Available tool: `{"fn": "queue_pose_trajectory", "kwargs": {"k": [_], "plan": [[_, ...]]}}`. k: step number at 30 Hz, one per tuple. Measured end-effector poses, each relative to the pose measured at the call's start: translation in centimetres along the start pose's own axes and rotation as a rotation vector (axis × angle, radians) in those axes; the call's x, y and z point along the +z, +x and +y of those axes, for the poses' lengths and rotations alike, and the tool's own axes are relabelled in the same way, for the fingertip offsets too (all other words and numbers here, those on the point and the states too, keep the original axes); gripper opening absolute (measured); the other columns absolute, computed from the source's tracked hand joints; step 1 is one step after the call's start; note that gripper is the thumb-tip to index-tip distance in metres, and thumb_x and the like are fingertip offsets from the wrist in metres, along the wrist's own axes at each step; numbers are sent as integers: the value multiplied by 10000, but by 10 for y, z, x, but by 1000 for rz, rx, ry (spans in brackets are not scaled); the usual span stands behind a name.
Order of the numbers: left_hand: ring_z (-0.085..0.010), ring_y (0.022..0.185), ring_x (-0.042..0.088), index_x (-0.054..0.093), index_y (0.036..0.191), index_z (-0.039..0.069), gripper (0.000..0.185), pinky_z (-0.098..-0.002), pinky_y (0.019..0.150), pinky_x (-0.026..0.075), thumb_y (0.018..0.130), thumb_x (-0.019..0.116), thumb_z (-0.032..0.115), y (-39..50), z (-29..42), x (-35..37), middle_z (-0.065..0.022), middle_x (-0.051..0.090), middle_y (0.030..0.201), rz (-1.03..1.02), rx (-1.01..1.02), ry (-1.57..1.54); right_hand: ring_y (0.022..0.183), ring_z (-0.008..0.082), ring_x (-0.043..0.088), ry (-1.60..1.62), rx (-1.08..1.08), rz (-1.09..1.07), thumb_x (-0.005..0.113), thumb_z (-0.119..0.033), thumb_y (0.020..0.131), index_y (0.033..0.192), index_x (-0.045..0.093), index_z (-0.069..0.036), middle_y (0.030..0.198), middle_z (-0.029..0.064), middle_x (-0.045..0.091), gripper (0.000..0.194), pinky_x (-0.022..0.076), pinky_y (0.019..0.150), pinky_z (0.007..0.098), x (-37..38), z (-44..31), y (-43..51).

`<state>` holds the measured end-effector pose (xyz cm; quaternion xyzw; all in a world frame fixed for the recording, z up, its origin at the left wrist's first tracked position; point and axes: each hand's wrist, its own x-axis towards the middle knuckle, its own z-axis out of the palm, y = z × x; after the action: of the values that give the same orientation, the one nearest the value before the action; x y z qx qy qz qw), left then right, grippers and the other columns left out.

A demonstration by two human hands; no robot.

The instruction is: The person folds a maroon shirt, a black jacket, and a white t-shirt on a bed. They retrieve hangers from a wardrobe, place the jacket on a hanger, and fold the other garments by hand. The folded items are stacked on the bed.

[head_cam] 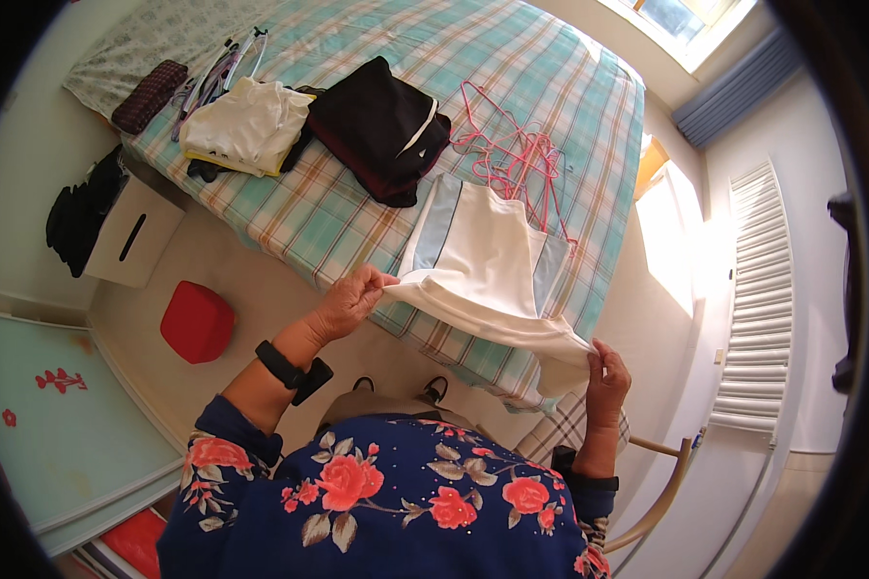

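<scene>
A white garment with pale blue side panels (478,246) lies partly on the plaid bedspread, its near edge lifted and stretched between my hands. My left hand (353,298) pinches the left corner of that edge. At the right corner, my right hand (608,369) grips the cloth between thumb and fingers. Beyond the garment is a tangle of pink hangers (525,163). Dark folded clothes (376,130) rest to its left, and farther left is a stack of white and yellow folded clothes (250,127).
More hangers (224,69) and a dark patterned case (149,96) are at the bed's far left. On the floor stand a red stool (197,322) and a white box (134,235) with black cloth. A wooden chair (659,506) is close by on the right, near a white radiator (753,311).
</scene>
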<state>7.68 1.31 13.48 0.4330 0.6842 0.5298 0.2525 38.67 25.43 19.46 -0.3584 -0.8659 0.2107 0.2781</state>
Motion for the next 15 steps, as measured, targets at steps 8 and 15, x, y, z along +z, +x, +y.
{"fn": "queue_pose_trajectory", "kwargs": {"k": [8, 15], "plan": [[-250, 647, 504, 422, 909, 73, 146, -316, 617, 418, 801, 519, 63, -1, 55, 25, -106, 503, 734, 174, -24, 239, 670, 234, 563, 180, 30, -111, 566, -76, 782, 807, 558, -23, 736, 116, 576, 59, 445, 626, 300, -11, 30, 6], [-213, 633, 509, 578, 831, 65, 145, -310, 581, 422, 698, 638, 62, 5, 99, 17, -77, 508, 702, 112, 118, 558, 671, 149, 498, 483, 116, 127, 501, -60, 833, 857, 491, -41, 720, 73, 530, 32, 404, 617, 236, -45, 14, 1]]}}
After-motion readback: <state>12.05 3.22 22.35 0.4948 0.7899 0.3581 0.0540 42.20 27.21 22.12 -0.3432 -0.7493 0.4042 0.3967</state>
